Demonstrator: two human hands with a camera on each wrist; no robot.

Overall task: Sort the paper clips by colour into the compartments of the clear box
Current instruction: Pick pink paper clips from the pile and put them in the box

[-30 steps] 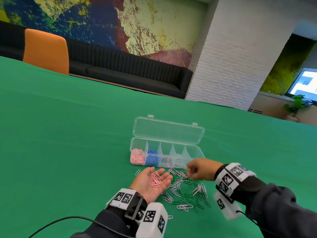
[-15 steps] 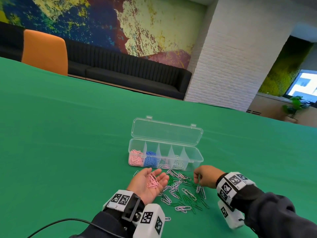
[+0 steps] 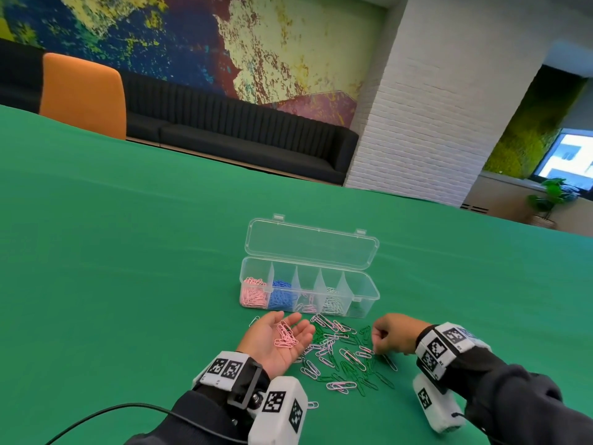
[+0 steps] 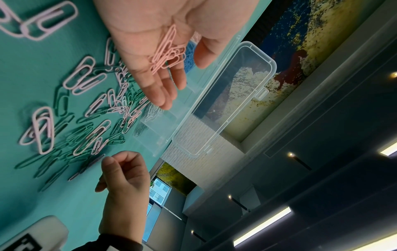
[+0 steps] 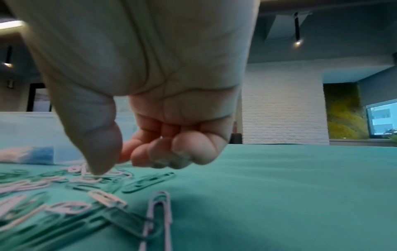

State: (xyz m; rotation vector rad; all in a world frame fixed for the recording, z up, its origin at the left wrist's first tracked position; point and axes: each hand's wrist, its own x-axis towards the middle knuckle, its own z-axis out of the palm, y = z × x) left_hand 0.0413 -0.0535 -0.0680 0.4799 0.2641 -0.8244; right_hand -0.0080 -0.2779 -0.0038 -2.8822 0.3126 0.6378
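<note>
Table [image 3: 128, 252] first: we have green cloth running wide and bare on every side, so we judge there is free room to move either hand, and the near edge is out of sight. Next comes the clear box [image 3: 365, 295], lid standing open behind it, just beyond the loose pile; its front wall is the one edge we would have to lift over. We see pink clips filling the leftmost compartment, blue ones in the second, a few pinkish ones in the third, pale ones in the fourth, and something dark in the fifth that we cannot make out. So we judge the sorting partly done. The pile of clips [image 3: 346, 358] left on the cloth, green, pink and pale, is still large and tangled. Our left hand [image 3: 272, 340] lies palm up with fingers relaxed, cradling a small bunch of pink clips [image 3: 285, 337] near the box's left end. Our right hand [image 3: 393, 334] has its fingers curled with the thumb tip down at a pale clip [image 5: 86, 179]; we cannot tell whether it is pinched.
</note>
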